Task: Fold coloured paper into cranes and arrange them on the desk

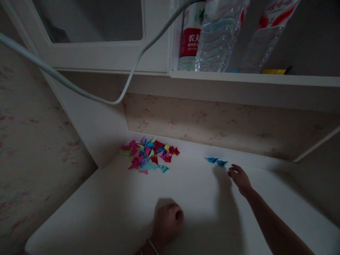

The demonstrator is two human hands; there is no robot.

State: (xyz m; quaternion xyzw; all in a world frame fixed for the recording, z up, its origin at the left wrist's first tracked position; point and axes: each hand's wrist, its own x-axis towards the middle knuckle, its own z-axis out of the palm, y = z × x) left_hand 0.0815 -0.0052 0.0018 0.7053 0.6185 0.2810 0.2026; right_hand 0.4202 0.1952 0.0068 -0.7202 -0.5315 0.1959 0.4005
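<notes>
My right hand [239,179] is just right of two small blue folded-paper pieces [216,162], shaped like little boats, which lie in line near the back of the white desktop. Its fingers are loosely stretched and apart, with nothing visible between them. My left hand [170,220] is closed in a loose fist over the front middle of the desktop, slightly blurred; I see nothing in it. Farther back on the left lies a heap of folded-paper pieces [151,156] in pink, red, blue, green, purple and yellow.
The white desktop [186,187] meets a flowered wall [172,113] at the back. Above it hangs a cabinet with a shelf [239,76] holding plastic bottles [215,39]. A white cable [87,94] droops across the upper left. A side panel [101,124] stands on the left.
</notes>
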